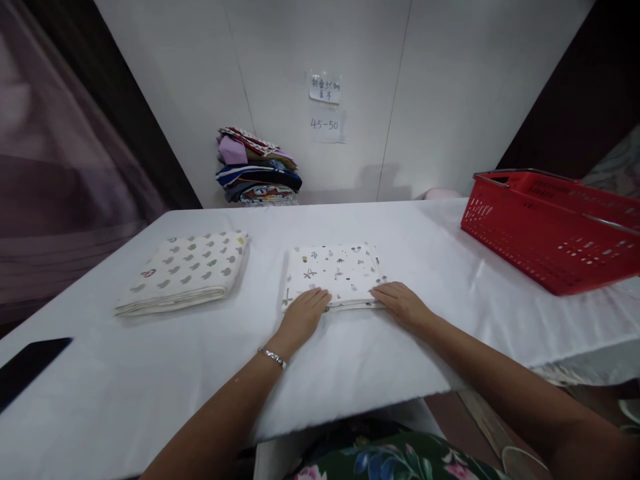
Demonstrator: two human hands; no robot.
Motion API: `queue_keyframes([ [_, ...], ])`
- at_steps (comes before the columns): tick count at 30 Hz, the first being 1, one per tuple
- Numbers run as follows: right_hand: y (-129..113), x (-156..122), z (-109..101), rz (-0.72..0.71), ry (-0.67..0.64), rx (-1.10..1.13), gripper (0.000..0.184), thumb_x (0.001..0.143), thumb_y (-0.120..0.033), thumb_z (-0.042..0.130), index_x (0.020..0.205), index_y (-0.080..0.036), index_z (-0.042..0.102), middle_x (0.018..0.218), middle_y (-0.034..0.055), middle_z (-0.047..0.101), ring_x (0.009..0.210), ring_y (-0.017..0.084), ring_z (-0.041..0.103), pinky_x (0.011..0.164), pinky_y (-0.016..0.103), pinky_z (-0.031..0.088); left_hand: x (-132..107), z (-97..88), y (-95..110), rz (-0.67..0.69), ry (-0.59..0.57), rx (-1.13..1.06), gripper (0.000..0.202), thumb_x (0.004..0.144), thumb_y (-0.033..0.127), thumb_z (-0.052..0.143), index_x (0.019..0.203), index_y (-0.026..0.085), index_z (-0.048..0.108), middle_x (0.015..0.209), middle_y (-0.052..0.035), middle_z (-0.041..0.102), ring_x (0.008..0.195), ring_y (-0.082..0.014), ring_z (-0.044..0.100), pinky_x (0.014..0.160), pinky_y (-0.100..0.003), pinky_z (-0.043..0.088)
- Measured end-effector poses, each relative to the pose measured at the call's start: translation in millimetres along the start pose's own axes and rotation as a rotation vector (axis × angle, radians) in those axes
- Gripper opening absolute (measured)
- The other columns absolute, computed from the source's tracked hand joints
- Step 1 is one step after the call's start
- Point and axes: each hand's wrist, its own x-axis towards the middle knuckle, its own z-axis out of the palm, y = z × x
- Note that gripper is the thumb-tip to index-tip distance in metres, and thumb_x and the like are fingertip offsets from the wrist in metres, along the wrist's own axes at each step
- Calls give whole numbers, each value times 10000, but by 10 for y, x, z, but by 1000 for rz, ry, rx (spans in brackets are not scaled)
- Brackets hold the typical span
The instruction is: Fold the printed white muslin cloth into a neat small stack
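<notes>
A small folded white cloth (336, 270) with scattered little prints lies in the middle of the white table (150, 387). My left hand (303, 315), a bracelet on its wrist, lies flat with its fingers stretched onto the cloth's near left corner. At the near right corner my right hand (400, 303) rests with its fingertips on the cloth's edge, fingers extended. Neither hand grips anything. A second folded white cloth (185, 272), printed with grey-green shapes, lies to the left, away from both hands.
A red plastic basket (550, 230) stands at the table's right end. A pile of folded coloured fabrics (256, 167) sits at the back against the white wall, under two paper notes (325, 107). A dark phone (27, 367) lies at the near left edge.
</notes>
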Motion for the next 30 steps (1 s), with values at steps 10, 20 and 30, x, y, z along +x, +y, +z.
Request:
queue_keyframes([
  [10, 43, -186, -216, -6, -41, 97, 578, 860, -139, 446, 1406, -222, 274, 1333, 93, 469, 1274, 214, 368, 1021, 455, 366, -4, 10, -11, -2, 47, -21, 416, 838, 50, 379, 1197, 186, 539, 1230, -46, 581, 1164, -192, 508, 992, -380, 415],
  [20, 112, -276, -163, 725, 171, 479, 229, 821, -328, 519, 978, -191, 615, 895, 67, 662, 797, 174, 622, 643, 285, 526, 49, -39, 21, 15, 68, -16, 385, 862, 92, 368, 1201, 192, 520, 1202, -50, 595, 1130, -188, 522, 990, -375, 396],
  [30, -173, -51, -243, 1237, -2, 1140, 182, 700, -232, 626, 831, -161, 520, 714, 18, 637, 485, 92, 571, 356, 173, 408, 855, 28, 681, 154, -39, -94, 338, 849, 77, 395, 1155, 181, 493, 1162, -72, 573, 1057, -205, 505, 884, -354, 398],
])
